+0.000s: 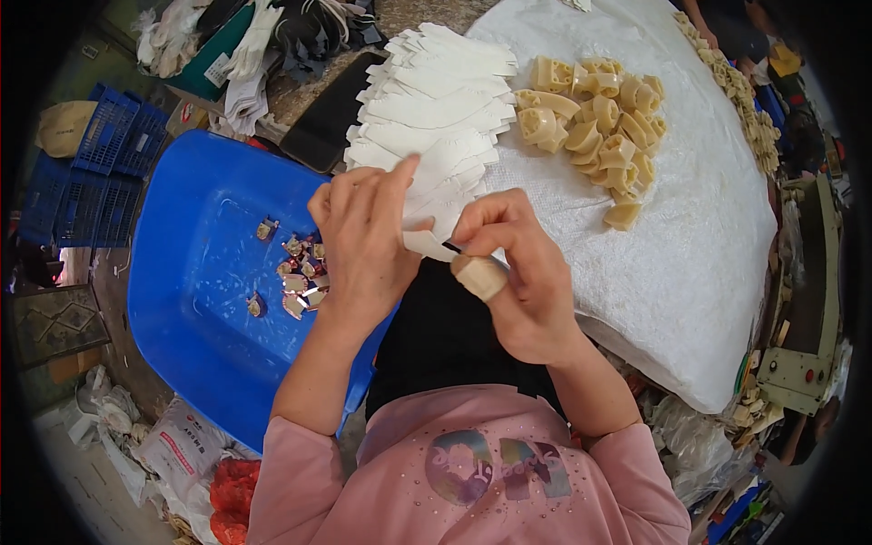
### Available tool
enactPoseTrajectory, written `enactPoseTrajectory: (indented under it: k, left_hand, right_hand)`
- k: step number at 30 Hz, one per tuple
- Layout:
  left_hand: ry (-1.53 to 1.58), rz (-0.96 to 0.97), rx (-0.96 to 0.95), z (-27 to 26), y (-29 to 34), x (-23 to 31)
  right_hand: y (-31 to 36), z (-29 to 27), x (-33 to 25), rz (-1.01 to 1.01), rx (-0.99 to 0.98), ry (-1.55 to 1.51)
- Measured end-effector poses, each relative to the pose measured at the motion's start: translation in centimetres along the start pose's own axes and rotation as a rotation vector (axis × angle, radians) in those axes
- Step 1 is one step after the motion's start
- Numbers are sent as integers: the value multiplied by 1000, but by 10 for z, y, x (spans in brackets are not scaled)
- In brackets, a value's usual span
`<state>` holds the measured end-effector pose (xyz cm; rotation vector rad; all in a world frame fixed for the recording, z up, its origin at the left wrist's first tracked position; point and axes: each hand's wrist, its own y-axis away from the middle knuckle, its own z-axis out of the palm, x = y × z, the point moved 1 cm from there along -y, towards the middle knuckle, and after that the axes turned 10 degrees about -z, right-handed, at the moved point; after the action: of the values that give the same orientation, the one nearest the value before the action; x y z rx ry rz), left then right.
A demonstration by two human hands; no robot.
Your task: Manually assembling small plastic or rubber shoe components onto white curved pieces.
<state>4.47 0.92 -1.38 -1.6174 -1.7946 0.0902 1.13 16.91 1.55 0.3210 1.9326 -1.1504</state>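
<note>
My left hand is closed, with its index finger raised. It grips a small white cut piece that stretches toward my right hand. The fingers of the right hand are bent around a beige block, paler than the pieces in the pile. A small black thing shows at the right fingertips, against the end of the white piece; its kind is unclear. Just beyond both hands lies a fanned stack of white cut pieces. To its right is a pile of glossy beige molded pieces.
A blue basin at the left holds several small shiny beige-and-purple pieces. The molded pieces rest on a white woven sheet. Blue crates stand farther left. White gloves hang at the back. Right lies a greenish machine.
</note>
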Motion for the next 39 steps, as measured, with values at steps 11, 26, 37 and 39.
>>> enactPoseTrajectory:
  k: [11, 26, 37, 39]
  left_hand:
    - [549, 9, -198, -5, 18, 15]
    - [1703, -944, -550, 48, 32, 80]
    - [1670, -887, -678, 54, 35, 81]
    - [1673, -860, -690, 53, 34, 83]
  right_hand:
    - [24, -52, -14, 163, 527, -696]
    - [78, -159, 26, 401, 493, 601]
    - [93, -126, 24, 240, 107, 977]
    - [92, -118, 20, 252, 183, 891]
